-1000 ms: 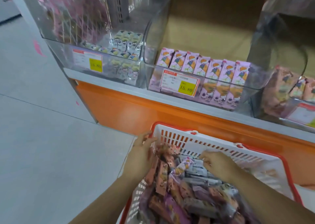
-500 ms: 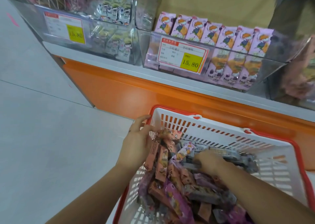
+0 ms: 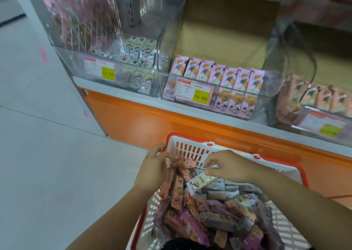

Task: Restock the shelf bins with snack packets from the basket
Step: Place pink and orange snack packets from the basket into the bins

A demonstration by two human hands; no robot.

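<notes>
Shelf carrying clear bins; below and in front of it, a red-rimmed basket heaped with snack packets. The left grip curls round a bunch of orange packets at the basket's left wall. The right grip pinches one silver packet by its end. Packets are best gathered by kind, then lifted over a bin's front wall. Standing pink packets and a price label crowd the middle bin.

Soft, even indoor light, shadows faint; a pale sheen lies on the orange shelf base and reflections cloud the clear bins. The wide lens bends the edges, and detail is slightly blurred.
</notes>
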